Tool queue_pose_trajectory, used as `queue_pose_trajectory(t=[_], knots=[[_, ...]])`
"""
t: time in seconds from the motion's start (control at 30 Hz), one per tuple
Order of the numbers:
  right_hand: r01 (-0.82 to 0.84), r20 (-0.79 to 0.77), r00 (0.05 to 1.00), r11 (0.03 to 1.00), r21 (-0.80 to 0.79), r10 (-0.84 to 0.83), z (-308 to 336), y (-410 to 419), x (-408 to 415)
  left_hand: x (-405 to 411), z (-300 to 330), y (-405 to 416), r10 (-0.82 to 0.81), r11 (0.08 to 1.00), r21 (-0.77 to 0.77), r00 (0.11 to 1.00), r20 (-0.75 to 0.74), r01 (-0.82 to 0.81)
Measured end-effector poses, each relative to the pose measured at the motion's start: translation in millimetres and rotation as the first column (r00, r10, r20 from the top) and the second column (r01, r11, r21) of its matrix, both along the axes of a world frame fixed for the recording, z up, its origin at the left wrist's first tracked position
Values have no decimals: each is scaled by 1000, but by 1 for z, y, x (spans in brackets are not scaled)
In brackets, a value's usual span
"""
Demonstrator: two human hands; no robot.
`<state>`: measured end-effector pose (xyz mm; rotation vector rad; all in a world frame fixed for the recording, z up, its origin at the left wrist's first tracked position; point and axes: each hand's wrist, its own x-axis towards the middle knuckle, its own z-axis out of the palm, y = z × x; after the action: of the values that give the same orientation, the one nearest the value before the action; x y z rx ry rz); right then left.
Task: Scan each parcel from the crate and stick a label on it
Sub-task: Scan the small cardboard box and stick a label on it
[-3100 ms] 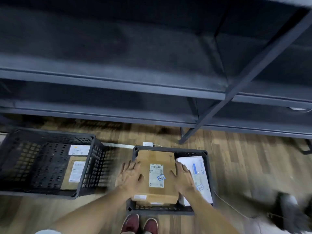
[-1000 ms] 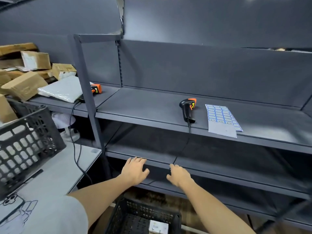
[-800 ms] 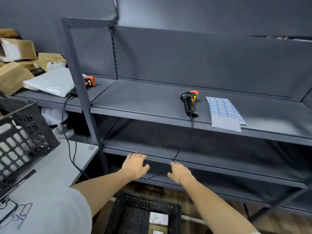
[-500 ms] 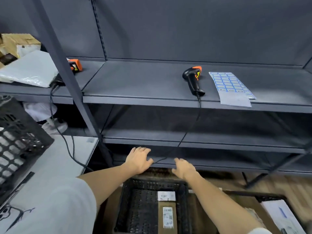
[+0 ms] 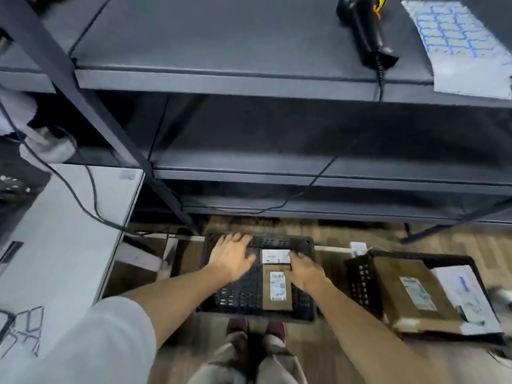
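- Two parcels are seen lying flat inside the black crate on the floor: a brown parcel with a white barcode label along the crate's right wall, and a small white parcel just beyond it, at the crate's far wall.
- The left half of the crate floor is seen as bare perforated plastic.
- The left hand is held over the crate's far left part, fingers straight and spread, nothing grasped; contact with the crate cannot be told.
- The right hand is placed at the crate's right side, touching or just above the right edges of both parcels; fingers are loosely bent, and whether anything is gripped cannot be told through the blur.
- Red shoes are seen just nearer than the crate's near wall.
- A second crate is set to the right of the first, well apart, loaded with a large brown box and a white mailer.
- A grey shelf unit rises beyond the crate.
- On its upper shelf, up and to the right of the crate, a black scanner is laid, cable trailing down over the edge.
- A label sheet is laid just to the right of the scanner, apart from it.
- A pale table stands to the left of the crate.
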<state>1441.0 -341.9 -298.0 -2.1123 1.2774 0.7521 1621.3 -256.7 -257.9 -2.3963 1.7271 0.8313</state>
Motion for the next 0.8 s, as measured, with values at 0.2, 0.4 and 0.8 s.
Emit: queue_pose_trajectory(t=[0.2, 0.4, 0.8], knots=[[15, -54, 998, 996, 86, -10, -109, 15, -21, -25, -118, 18, 38, 993, 111, 995, -87, -28], [61, -87, 995, 991, 123, -50, -242, 27, -37, -40, -252, 35, 41, 985, 173, 997, -61, -30], [295, -66, 955, 947, 128, -289, -486, 30, -48, -43, -484, 36, 38, 979, 202, 999, -34, -31]])
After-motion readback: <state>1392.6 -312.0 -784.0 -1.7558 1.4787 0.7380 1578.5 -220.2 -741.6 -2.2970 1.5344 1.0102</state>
